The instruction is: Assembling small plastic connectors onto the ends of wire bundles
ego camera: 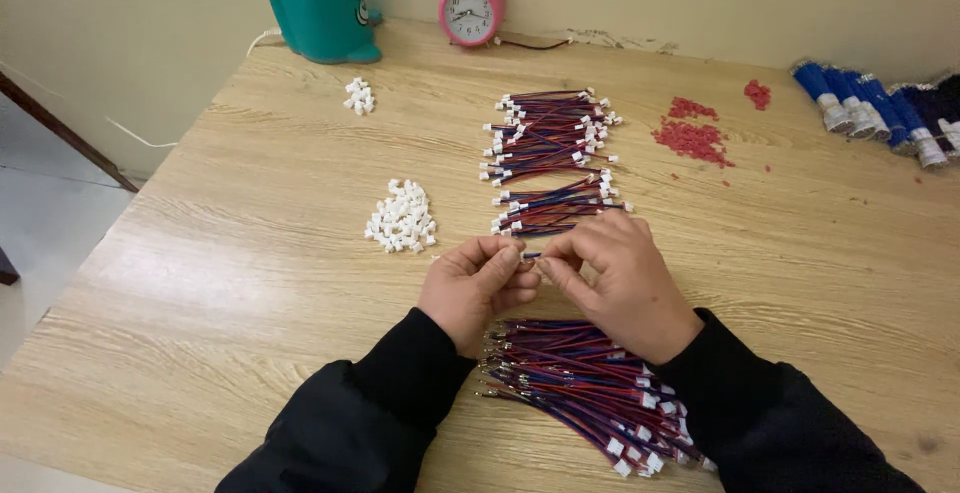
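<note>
A pale wood-grain worktop [250, 283] is carrying everything here. The left hand [475, 288] and right hand [620, 283] are meeting near the middle of its near half, both curled with fingertips pinched together on a thin red-and-blue wire [531, 254] that is showing only as a short dark stub between them; whether a plug is already on its end cannot be told. Just behind the left hand a heap of small white plastic connectors [402, 217] is lying, blocky and matte, with a smaller cluster [359, 96] farther toward the far left corner. Beyond the fingers, finished wires with white ends [552, 143] are lying in tidy crosswise rows. Under the wrists, by the near edge, a loose bundle of wires [585, 383] is fanning out. Red crumbly bits [692, 137] are lying scattered toward the far right, near blue spools [870, 103]. A pink round alarm clock [471, 3] and teal holder [320, 5] are standing along the far edge.
</note>
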